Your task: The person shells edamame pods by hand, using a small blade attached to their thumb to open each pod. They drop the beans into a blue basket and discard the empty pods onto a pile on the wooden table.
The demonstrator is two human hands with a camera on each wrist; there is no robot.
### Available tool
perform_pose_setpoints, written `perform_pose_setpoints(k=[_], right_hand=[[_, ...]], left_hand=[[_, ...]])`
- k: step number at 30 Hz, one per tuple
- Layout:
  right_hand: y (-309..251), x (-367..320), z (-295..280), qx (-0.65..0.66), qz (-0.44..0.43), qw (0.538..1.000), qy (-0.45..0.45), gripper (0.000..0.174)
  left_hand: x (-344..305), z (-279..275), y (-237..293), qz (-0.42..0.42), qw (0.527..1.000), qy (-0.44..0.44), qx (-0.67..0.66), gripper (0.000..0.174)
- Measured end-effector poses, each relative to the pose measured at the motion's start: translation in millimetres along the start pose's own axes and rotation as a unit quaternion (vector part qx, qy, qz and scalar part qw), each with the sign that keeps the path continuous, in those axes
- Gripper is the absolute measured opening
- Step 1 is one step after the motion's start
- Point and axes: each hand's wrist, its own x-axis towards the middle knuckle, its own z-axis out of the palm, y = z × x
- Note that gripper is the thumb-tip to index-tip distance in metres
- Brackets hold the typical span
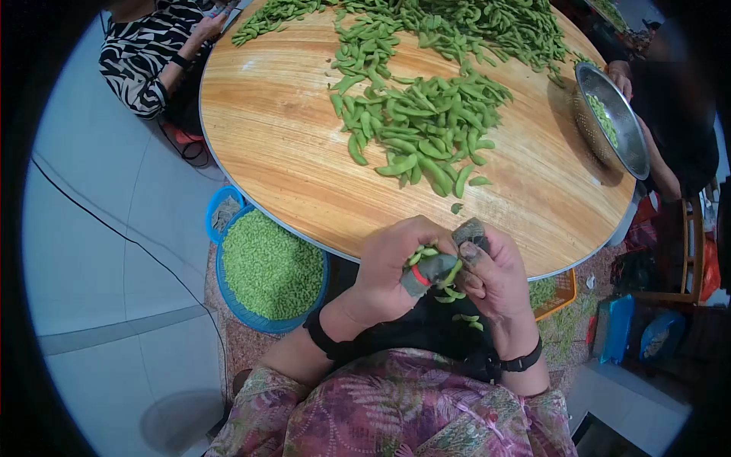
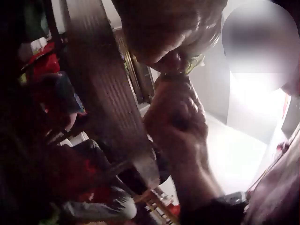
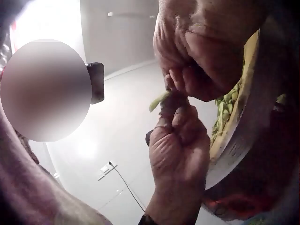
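In the head view both hands meet at the table's near edge. The left hand (image 1: 384, 266), its thumb in a dark wrap with a red band (image 1: 419, 276), holds several green pods (image 1: 426, 252). Curled fingers of the right hand (image 1: 495, 274), with a dark wrap (image 1: 470, 231) on one digit, pinch a green pod (image 1: 454, 273) between the hands. A pod (image 3: 159, 101) sticks out where the hands touch in the right wrist view. The left wrist view is dark, and little of the pod shows there. A pile of pods (image 1: 434, 129) lies beyond the hands.
The round wooden table (image 1: 274, 152) carries a larger pod heap (image 1: 487, 30) at the back. A blue basket of shelled beans (image 1: 272, 266) stands lower left. At right, a person holds a metal colander (image 1: 632, 137); another person (image 1: 141, 61) sits at left. An orange crate (image 1: 560, 297) is below right.
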Motion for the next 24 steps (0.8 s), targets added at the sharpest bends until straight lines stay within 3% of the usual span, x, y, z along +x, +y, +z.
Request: perform_pose_setpoints(k=[1,2,3,4,5,6,7,8,9,10,12,13,14,15,17,19,20,21,22,23,24], right_hand=[[-5,0,-2,-0.001,0.0,1.0,-0.001,0.014],[-11,-1,-2,-0.163,-0.047,0.984,-0.052,0.013],[-16,0,-4,-0.318,-0.093,0.938,-0.101,0.012],[-21,3,-7,-0.345,-0.112,0.907,-0.215,0.011],[-23,5,-9,-0.366,-0.129,0.862,-0.327,0.011],[-20,3,0,-0.389,-0.179,0.865,-0.262,0.009],[-21,5,0,-0.388,-0.179,0.865,-0.262,0.009],[-22,7,0,-0.514,-0.155,0.839,-0.09,0.01],[-23,7,0,-0.616,-0.125,0.773,0.086,0.011],[-23,6,0,-0.615,-0.126,0.774,0.084,0.011],[-26,4,-4,-0.652,-0.13,0.747,-0.017,0.013],[-27,2,-5,-0.668,-0.129,0.73,-0.068,0.014],[-29,-2,-3,-0.583,-0.082,0.804,-0.086,0.014],[-25,-5,1,-0.583,-0.081,0.804,-0.084,0.014],[-15,-5,14,-0.372,-0.11,0.922,0.002,0.014],[-18,-10,17,-0.487,-0.036,0.873,-0.018,0.018],[-20,-10,14,-0.506,-0.083,0.854,-0.091,0.018],[-22,-11,11,-0.521,-0.129,0.828,-0.163,0.019],[-23,-12,7,-0.52,-0.129,0.829,-0.161,0.019],[-25,-10,3,-0.516,-0.113,0.815,-0.238,0.019],[-27,-9,-1,-0.508,-0.097,0.796,-0.314,0.019]], left_hand=[[-3,0,2,0.001,1.0,0.001,0.0,0.019],[-8,-2,5,-0.103,0.989,0.006,-0.108,0.019],[-10,-6,7,-0.205,0.955,0.009,-0.213,0.019],[-11,-12,8,-0.205,0.955,0.009,-0.212,0.019],[-12,-21,9,-0.222,0.952,0.074,-0.199,0.02],[-13,-30,11,-0.236,0.944,0.14,-0.185,0.02],[-10,-39,16,-0.224,0.958,0.162,-0.077,0.022],[-10,-50,25,-0.281,0.927,0.185,-0.165,0.022],[-11,-57,31,-0.333,0.886,0.204,-0.25,0.023],[-16,-55,30,-0.333,0.886,0.205,-0.248,0.023],[-24,-48,23,-0.254,0.96,0.089,-0.081,0.022],[-23,-43,23,-0.255,0.959,0.091,-0.08,0.022],[-23,-35,22,-0.263,0.959,0.078,-0.076,0.021],[-20,-26,22,-0.269,0.958,0.064,-0.074,0.02],[-15,-12,23,-0.274,0.956,0.058,-0.087,0.02],[-10,-5,23,-0.221,0.973,0.053,-0.035,0.02],[-7,-11,22,-0.174,0.983,0.038,0.036,0.019],[-6,-19,21,-0.187,0.978,0.085,0.036,0.019],[-6,-29,20,-0.201,0.97,0.131,0.034,0.02],[-6,-44,19,-0.201,0.963,0.174,0.039,0.017],[-9,-56,20,-0.224,0.932,0.269,-0.096,0.01]])
